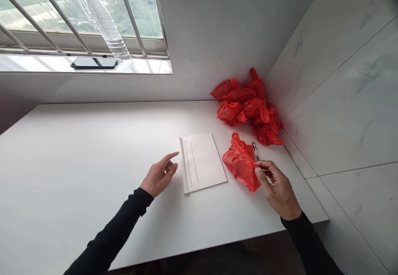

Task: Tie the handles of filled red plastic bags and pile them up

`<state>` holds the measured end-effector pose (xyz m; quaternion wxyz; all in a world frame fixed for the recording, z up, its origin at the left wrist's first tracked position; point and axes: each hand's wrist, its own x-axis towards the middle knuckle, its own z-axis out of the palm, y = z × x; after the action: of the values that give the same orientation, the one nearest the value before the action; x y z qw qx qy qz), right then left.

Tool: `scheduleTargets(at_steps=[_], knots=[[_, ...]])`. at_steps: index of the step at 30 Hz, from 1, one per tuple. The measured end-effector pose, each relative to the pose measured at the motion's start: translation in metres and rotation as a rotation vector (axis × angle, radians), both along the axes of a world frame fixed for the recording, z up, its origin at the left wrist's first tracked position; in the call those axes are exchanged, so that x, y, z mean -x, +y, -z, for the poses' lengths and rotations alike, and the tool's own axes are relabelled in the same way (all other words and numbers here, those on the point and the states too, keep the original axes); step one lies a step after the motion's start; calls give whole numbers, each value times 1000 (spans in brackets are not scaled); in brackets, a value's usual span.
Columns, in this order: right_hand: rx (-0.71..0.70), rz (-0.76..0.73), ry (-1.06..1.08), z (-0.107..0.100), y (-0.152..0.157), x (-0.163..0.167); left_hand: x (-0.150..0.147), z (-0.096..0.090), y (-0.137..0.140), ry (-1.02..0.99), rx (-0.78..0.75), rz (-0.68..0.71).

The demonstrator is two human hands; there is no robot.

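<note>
Red bag (239, 162), inside hidden, pinched by right hand (277, 188); left hand (159, 176) free; pen (255, 150) partly covered.

– What does the red plastic bag (238, 164) look like?
– Thin, glossy and crumpled, right of centre in the frame. A gathered tip points to the top of the frame, the middle bulges, and the right edge is pinched into a small twist.
– Anything inside?
– I can't tell; the plastic hides it.
– And the notepad (207, 163)?
– Near the centre, flat and slightly turned, its right edge just beside the bag's left corner. The page is white, with two columns of small dark marks down its left part, too tiny to read, and a few faint ones at upper right.
</note>
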<state>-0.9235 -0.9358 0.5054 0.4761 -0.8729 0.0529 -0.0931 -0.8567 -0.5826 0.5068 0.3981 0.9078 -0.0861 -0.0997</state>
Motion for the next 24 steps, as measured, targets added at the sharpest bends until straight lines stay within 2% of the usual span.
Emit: scheduleTargets(at_steps=[2, 5, 7, 9, 10, 12, 14, 16, 18, 21, 24], knots=[[-51, -40, 19, -4, 9, 14, 21, -21, -16, 1, 35, -29], [-209, -145, 90, -10, 29, 41, 68, -44, -55, 38, 76, 53], [-302, -280, 150, -13, 42, 60, 99, -46, -81, -9, 22, 141], [-324, -416, 175, -15, 48, 75, 120, -38, -101, -123, -123, 232], [-309, -445, 164, -15, 47, 81, 127, -32, -108, -167, -189, 266], [-208, -411, 90, -13, 39, 86, 135, -22, -116, -194, -265, 311], [-26, -359, 4, -5, 26, 85, 140, -16, -120, -191, -297, 342], [158, -375, -28, 8, 13, 81, 145, -15, -120, -200, -325, 362], [254, -407, -18, 21, 5, 77, 149, -16, -117, -212, -351, 365], [254, -393, -19, 36, 0, 75, 151, -13, -106, -228, -381, 331], [172, -321, -26, 40, -2, 76, 143, -6, -91, -243, -418, 207]])
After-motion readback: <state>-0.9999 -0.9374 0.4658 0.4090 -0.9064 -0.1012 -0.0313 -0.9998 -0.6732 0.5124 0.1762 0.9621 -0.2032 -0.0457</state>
